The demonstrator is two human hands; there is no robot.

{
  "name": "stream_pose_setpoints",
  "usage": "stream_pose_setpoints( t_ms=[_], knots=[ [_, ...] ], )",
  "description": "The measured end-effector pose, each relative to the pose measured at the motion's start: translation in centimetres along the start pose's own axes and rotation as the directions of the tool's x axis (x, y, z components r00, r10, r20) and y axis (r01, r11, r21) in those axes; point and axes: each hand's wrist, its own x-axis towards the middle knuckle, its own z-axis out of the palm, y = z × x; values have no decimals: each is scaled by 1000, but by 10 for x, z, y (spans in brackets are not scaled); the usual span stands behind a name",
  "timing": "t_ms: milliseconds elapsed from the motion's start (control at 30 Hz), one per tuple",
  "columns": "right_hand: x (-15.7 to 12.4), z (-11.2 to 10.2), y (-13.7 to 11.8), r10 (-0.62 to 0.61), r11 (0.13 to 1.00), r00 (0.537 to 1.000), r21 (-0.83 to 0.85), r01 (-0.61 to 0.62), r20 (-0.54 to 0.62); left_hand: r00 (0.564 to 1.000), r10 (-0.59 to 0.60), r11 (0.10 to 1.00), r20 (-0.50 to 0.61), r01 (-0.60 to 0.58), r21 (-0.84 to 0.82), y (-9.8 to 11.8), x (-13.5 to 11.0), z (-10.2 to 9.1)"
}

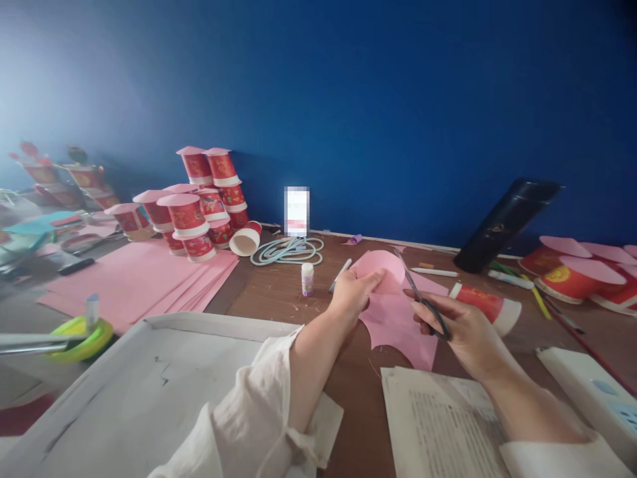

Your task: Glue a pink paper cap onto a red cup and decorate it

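Between the thumb and fingers of my left hand is a sheet of pink paper, cut with curved notches along its lower edge. A rounded part of the sheet stands up beyond my thumb. My right hand grips a pair of scissors by the dark handles, with the blades pointing up and away at the right side of the rounded part. Just right of the paper, a red paper cup lies on its side, partly behind my right hand. A glue stick stands upright left of my left hand.
Red cups with pink paper tops are stacked at the left. Pink sheets lie before them. A coiled cable sits near the blue wall. A black bottle leans there. Printed pages and a power strip lie in front.
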Motion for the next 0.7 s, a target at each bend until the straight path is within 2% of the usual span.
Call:
stream_pose_setpoints(
  t_ms=[133, 333, 700],
  knots=[
    [0, 0, 1, -17, 1000, 1000, -18, 17, 7, 1000, 6, 999, -2, -6, -53, -1, 2, 0],
    [-1, 2, -2, -37, 999, 999, -38, 38, 19, 998, 38, 998, -56, -41, -42, -2, 2, 0],
    [-2, 5, -2, -29, 1000, 999, 8, 29, 45, 999, 28, 984, -42, -35, -176, 1, 2, 0]
  ],
)
